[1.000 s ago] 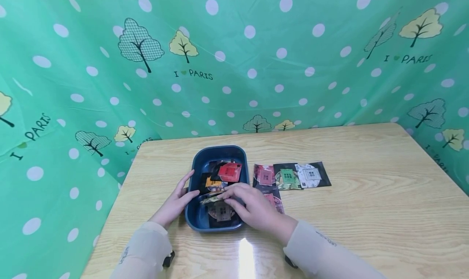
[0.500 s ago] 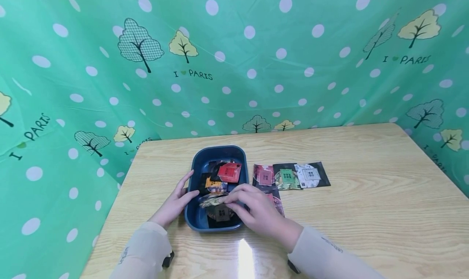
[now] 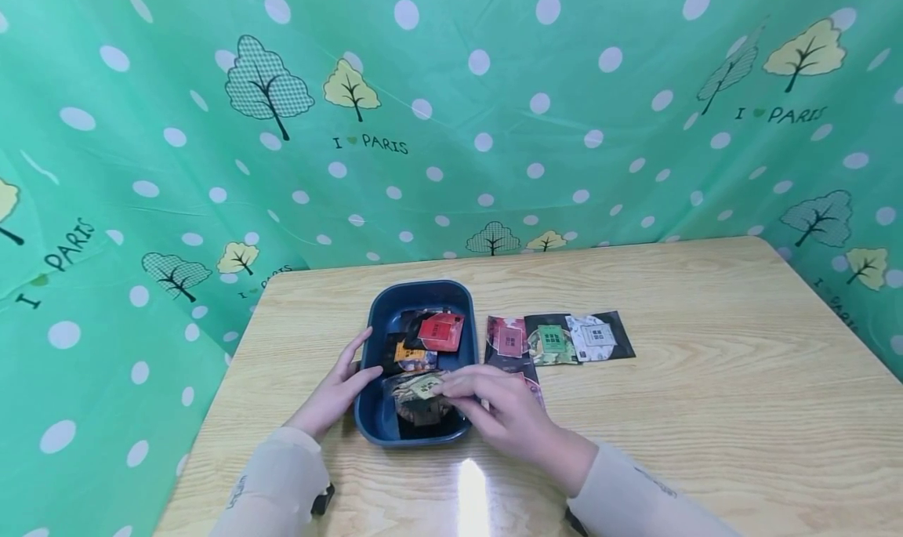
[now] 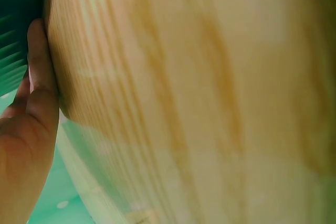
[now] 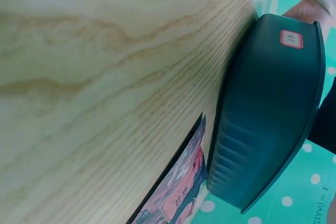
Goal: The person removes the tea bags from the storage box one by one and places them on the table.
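Observation:
My left hand (image 3: 331, 392) rests against the left wall of a dark blue plastic bin (image 3: 377, 306), its thumb at the rim. Its straight fingers also show in the left wrist view. My right hand (image 3: 497, 404) reaches over the bin's right rim and pinches a sachet with a pale green label (image 3: 426, 386) near the front. Under that one lies a black sachet with a dark label (image 3: 426, 423). Behind it in the bin are a black sachet with an orange label (image 3: 411, 355) and a red-labelled sachet (image 3: 439, 331).
Right of the bin, a pink sachet (image 3: 509, 339), a green-labelled sachet (image 3: 552, 339) and a white-and-black sachet (image 3: 600, 335) lie in a row on the wooden table (image 3: 705, 380). Another pink sachet (image 5: 181, 192) lies before them, partly hidden by my right hand in the head view.
My right hand has shifted slightly right and towards me. The pinched sachet has tipped so that its pale green label faces up. My left hand has stayed at the bin.

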### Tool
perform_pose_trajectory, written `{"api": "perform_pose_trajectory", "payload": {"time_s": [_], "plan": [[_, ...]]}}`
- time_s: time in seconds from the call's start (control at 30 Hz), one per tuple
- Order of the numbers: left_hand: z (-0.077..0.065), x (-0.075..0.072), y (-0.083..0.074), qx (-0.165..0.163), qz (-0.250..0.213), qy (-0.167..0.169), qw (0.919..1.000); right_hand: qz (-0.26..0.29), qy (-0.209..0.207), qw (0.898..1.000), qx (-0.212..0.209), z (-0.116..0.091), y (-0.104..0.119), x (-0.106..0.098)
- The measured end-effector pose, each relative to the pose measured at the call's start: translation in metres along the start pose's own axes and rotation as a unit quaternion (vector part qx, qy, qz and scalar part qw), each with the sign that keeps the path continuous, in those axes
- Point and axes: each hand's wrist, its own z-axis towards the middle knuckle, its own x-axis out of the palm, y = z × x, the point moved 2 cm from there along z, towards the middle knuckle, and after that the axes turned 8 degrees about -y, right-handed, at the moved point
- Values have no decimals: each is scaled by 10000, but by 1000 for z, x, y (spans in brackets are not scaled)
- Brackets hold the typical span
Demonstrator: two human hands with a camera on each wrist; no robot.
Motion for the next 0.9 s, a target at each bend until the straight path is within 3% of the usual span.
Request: {"api": "perform_pose_trajectory", "payload": {"time_s": [0.23,0.5,0.9], "plan": [[1,0,0,85,-85,22,9999,-112,-86,9999,-68,-5,0,-6],[0,0,-1,3,-59,17,10000,-480,138,9985,204,-15,-2,-19],[0,1,-2,-7,40,-32,10000,-862,32,9963,-64,-26,-6,-34]]}}
